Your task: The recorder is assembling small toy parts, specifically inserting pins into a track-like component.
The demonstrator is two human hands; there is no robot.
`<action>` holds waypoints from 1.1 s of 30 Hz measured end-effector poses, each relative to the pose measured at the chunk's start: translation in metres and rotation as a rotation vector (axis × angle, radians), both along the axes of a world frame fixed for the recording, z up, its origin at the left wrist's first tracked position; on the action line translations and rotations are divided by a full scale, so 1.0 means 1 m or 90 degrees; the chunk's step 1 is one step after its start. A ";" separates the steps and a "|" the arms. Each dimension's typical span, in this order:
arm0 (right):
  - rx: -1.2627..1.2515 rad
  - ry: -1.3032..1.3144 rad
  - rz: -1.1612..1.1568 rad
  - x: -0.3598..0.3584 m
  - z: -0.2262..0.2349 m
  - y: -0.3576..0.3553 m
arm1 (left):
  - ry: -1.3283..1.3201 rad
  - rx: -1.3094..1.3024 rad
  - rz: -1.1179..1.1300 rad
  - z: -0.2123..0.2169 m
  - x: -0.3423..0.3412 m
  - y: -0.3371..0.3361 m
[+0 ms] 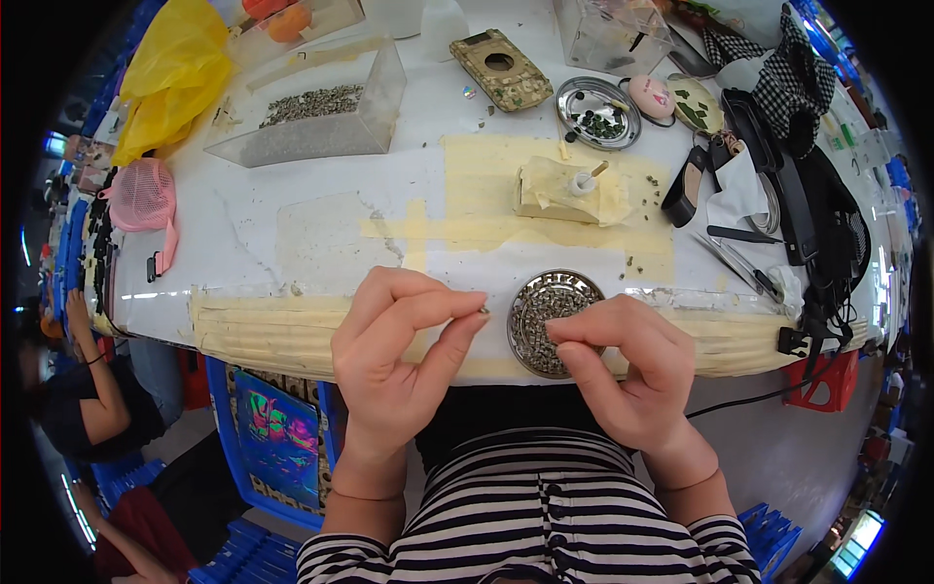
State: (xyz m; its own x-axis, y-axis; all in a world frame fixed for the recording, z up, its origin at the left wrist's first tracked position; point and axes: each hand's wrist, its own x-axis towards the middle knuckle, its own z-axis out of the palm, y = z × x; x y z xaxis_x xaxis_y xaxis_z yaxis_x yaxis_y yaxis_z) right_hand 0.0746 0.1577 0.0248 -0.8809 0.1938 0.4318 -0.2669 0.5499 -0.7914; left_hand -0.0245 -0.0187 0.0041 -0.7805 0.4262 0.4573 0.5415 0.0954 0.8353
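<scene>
Between thumb and forefinger, my left hand [394, 341] pinches a tiny metallic piece [484, 310], too small to name. My right hand [632, 360] hangs over the right side of a round metal dish [516, 310] with its thumb and forefinger pinched together; whether anything is between them I cannot make out. The dish holds a heap of small grey metal parts [541, 321]. Beyond it stands a tape-wrapped block [555, 200] with a white round fitting and a short peg on top.
A clear bin [321, 136] of small parts stands back left, near a yellow bag [180, 73]. Farther back lie a camouflage model hull [500, 70] and a dish of green pieces [598, 114]. Tweezers [730, 261] and black straps [778, 185] crowd the right. Other people sit at left.
</scene>
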 end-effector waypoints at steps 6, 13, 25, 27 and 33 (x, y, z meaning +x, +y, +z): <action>-0.282 -0.108 0.067 -0.008 0.000 -0.006 | -0.047 0.161 -0.106 -0.006 0.006 0.020; -0.368 -0.139 0.080 -0.004 -0.004 -0.002 | -0.051 0.165 -0.145 -0.010 0.005 0.025; -0.448 -0.162 0.137 -0.002 -0.002 0.000 | 0.028 0.123 -0.126 -0.003 0.008 0.023; -0.464 -0.168 0.149 -0.002 -0.002 0.000 | 0.022 0.124 -0.131 -0.002 0.008 0.023; -0.501 -0.177 0.168 -0.001 -0.003 0.001 | -0.063 0.159 -0.213 -0.001 0.007 0.025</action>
